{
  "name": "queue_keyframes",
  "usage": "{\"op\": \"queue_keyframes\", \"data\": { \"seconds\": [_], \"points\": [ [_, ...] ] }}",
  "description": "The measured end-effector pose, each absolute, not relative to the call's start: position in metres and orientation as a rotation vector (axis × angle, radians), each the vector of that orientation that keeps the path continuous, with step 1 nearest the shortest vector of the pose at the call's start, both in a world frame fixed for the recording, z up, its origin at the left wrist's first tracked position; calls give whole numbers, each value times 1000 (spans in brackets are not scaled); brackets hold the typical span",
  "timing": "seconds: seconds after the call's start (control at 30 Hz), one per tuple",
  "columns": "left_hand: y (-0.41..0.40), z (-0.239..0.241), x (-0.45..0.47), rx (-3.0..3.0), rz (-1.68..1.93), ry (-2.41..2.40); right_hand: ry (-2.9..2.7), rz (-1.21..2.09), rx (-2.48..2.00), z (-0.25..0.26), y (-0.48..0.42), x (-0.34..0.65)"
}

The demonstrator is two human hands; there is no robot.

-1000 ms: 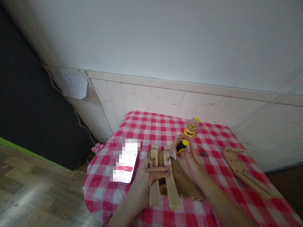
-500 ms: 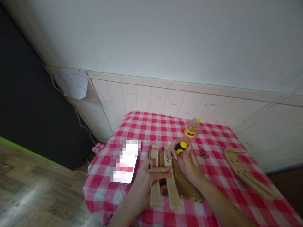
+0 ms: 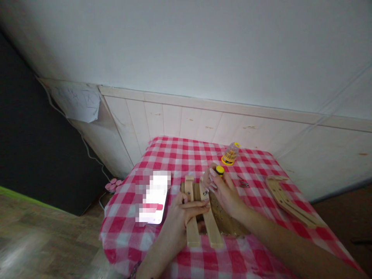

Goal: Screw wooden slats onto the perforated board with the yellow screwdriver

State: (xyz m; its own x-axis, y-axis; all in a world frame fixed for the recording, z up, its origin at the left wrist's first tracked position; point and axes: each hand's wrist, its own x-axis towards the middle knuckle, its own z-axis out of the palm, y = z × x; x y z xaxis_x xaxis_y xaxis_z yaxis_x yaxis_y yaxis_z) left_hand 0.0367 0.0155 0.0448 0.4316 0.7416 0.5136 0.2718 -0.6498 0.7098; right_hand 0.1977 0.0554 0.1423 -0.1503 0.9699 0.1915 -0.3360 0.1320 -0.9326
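Observation:
My left hand [image 3: 186, 213] is closed around two pale wooden strips, a left strip [image 3: 192, 234] and a right strip [image 3: 213, 230], its fingers laid across both. Under them lies a brown wooden piece [image 3: 225, 219] dotted with small holes. A dark screw head [image 3: 188, 193] shows in the left strip, and a screw [image 3: 205, 192] sits at the right one. My right hand [image 3: 222, 188] grips a yellow and black screwdriver [image 3: 220, 171] above the right strip. The screwdriver's tip is hidden by the fingers.
A phone [image 3: 157, 201] with a lit screen lies left of my hands on the checked tablecloth [image 3: 122, 236]. Behind stands a clear bit case [image 3: 231, 154] with yellow ends. Several loose screws [image 3: 244, 183] and more curved wooden strips [image 3: 287, 199] lie to the right.
My right hand has tilted the screwdriver more upright and turned its fingers around the handle. The left hand keeps its hold. The whole view has shifted slightly.

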Motion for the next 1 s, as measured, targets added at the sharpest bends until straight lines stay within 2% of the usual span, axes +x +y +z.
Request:
{"op": "queue_keyframes", "data": {
  "seconds": [0.37,0.67,1.0],
  "points": [
    [14,74,34,2168,1030,833,-1247,1235,-993,147,58,185],
    [16,66,37,2143,1121,793,-1253,1113,-805,134,57,187],
    [12,69,37,2116,1058,844,-1221,1084,-794,129,56,188]
  ]
}}
